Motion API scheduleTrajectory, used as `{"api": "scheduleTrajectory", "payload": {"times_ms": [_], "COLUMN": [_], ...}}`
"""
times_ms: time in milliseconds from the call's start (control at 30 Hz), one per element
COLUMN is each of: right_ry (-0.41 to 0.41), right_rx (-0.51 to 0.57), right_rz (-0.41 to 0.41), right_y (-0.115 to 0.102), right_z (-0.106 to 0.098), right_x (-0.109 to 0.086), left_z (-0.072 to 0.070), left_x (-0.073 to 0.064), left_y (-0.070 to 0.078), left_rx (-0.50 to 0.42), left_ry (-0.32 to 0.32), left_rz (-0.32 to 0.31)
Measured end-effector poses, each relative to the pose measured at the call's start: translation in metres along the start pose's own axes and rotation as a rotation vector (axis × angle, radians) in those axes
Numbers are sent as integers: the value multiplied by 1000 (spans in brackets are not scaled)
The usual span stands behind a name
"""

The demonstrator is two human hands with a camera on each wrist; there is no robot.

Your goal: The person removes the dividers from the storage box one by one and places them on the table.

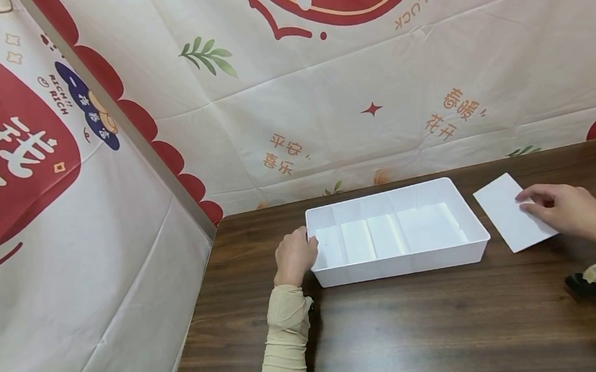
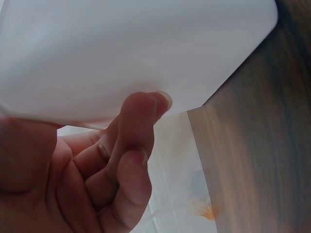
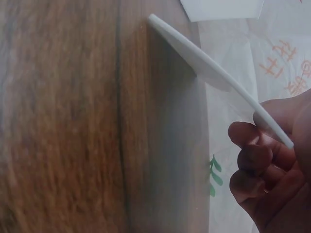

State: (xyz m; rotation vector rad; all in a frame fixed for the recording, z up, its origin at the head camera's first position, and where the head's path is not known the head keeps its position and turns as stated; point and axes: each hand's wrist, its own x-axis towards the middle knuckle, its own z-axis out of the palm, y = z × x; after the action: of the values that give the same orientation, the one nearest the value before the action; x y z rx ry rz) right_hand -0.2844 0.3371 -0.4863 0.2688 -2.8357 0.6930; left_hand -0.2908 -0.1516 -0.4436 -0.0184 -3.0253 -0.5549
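Observation:
A white plastic tray [image 1: 403,266] with low cross ridges on its floor lies on the table. At its left end, my left hand [image 1: 295,255] grips the end wall. The left wrist view shows bent fingers [image 2: 138,109] against the tray's white wall [image 2: 146,58]. Right of the tray, my right hand [image 1: 569,208] pinches a thin white rectangular panel [image 1: 513,213] by its right part. Seen edge-on in the right wrist view, the panel [image 3: 209,63] slants above the table, its near edge between thumb and fingers [image 3: 255,158].
Dark wood-grain table [image 1: 425,335] spreads under both arms. A printed white cloth [image 1: 289,97] hangs along the back edge, and another printed cloth [image 1: 96,277] hangs on the left side. A small black object [image 1: 582,285] shows at the right cuff.

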Motion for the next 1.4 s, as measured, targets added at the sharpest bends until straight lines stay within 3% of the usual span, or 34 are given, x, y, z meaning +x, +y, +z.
{"api": "scheduleTrajectory", "payload": {"times_ms": [167,500,933,1400], "right_ry": [-41,-82,-117,-332], "right_rx": [7,-1,-37,-80], "right_rz": [24,-4,-96,-63], "right_y": [4,15,30,33], "right_z": [0,3,3,-12], "right_x": [0,-4,-4,7], "left_z": [0,0,1,-2], "left_x": [0,0,-2,-1], "left_y": [0,0,0,0], "left_rx": [3,-5,-8,-4], "left_ry": [-6,-1,-12,-3], "left_rz": [-1,4,-3,0]}}
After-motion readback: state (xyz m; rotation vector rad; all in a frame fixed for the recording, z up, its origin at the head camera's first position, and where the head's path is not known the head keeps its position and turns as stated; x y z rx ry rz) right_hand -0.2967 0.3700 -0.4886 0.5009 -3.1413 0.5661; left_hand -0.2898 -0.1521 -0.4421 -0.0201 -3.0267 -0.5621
